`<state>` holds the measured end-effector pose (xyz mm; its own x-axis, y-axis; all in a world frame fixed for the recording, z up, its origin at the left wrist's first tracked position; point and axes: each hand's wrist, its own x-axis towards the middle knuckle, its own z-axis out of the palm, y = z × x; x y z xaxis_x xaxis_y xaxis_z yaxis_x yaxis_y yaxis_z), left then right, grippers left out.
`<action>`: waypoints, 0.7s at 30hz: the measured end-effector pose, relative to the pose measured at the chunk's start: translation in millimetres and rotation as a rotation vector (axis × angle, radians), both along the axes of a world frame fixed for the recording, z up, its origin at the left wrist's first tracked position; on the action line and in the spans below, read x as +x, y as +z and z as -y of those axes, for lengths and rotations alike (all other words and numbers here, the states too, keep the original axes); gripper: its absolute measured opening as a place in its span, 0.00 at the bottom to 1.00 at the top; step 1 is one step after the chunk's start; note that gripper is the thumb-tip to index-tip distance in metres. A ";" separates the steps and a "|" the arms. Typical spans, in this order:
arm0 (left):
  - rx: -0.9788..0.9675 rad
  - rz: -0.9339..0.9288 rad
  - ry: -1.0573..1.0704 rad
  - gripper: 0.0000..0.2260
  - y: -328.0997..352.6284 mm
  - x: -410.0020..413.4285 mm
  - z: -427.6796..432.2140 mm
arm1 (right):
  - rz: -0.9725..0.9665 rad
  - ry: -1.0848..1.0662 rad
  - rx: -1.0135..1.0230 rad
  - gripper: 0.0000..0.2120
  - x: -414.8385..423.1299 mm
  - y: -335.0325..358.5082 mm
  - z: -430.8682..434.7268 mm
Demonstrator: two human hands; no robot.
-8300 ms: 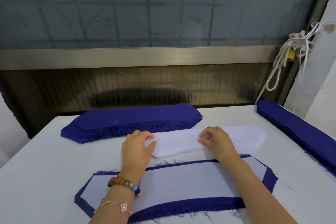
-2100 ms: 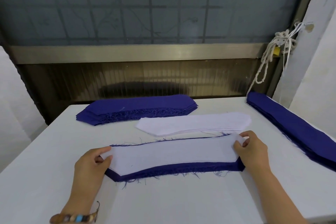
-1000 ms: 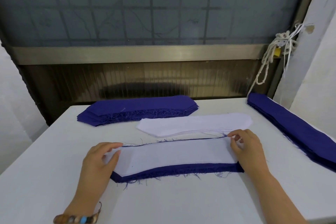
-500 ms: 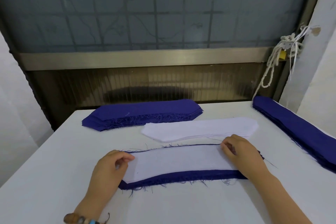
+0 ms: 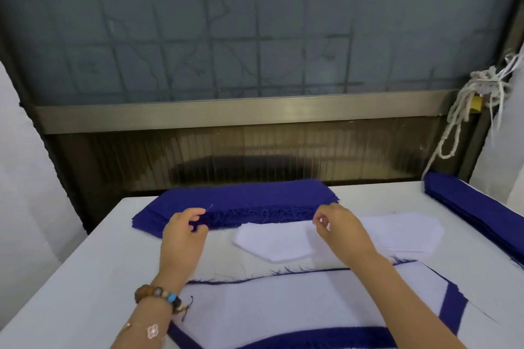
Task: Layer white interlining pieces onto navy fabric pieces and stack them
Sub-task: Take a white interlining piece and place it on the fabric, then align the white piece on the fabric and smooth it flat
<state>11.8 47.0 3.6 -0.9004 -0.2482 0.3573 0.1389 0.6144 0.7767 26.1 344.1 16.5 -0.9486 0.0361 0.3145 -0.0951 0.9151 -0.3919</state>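
Right in front, at 6 o'clock, sits the finished pile point(image 5: 283, 306): a white interlining piece lies flat on navy, with a navy border showing along its near and right edges and frayed threads along its far edge. So at least one pairing is done (how many lie beneath, I cannot tell).

Just past it, toward 1 o'clock, the white interlining stack point(image 5: 402, 235) waits. At 12 o'clock the navy stack point(image 5: 241, 198) looks thick, so by my reckoning plenty is left.

The left hand point(image 5: 184, 238) is at that stack's frayed front edge, its fingers curled with navy showing between thumb and fingers. Is it a true pinch? I cannot tell. The right hand point(image 5: 340, 232) hovers over the far-left end of the white stack with thumb and forefinger drawn close. Whether they hold anything I cannot tell either. My guess is that a fresh navy piece comes next.

On the left wrist is a beaded bracelet point(image 5: 158, 293). At 3 o'clock a second navy pile point(image 5: 482, 212) runs along the edge of the white table point(image 5: 85, 278). Beyond that are a metal rail point(image 5: 226, 113), a gridded glass panel point(image 5: 255, 37) and a knotted rope point(image 5: 453, 122) hanging at 2 o'clock.
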 end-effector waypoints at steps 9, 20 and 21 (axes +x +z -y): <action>-0.077 0.006 0.092 0.09 5.5 -57.1 6.8 | -0.088 0.188 -0.147 0.14 -71.7 -3.9 92.8; -0.145 0.066 0.141 0.08 -3.4 -87.3 24.6 | -0.022 0.101 -0.155 0.07 -121.4 -11.4 129.7; -0.163 0.063 0.154 0.08 -5.1 -88.1 25.6 | -0.024 0.078 -0.174 0.06 -123.0 -12.0 130.7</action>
<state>-76.3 21.5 -1.5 -0.8782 -0.3282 0.3480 -0.0123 0.7428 0.6694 -96.9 213.4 4.5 -0.9428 0.0187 0.3329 -0.1746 0.8229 -0.5407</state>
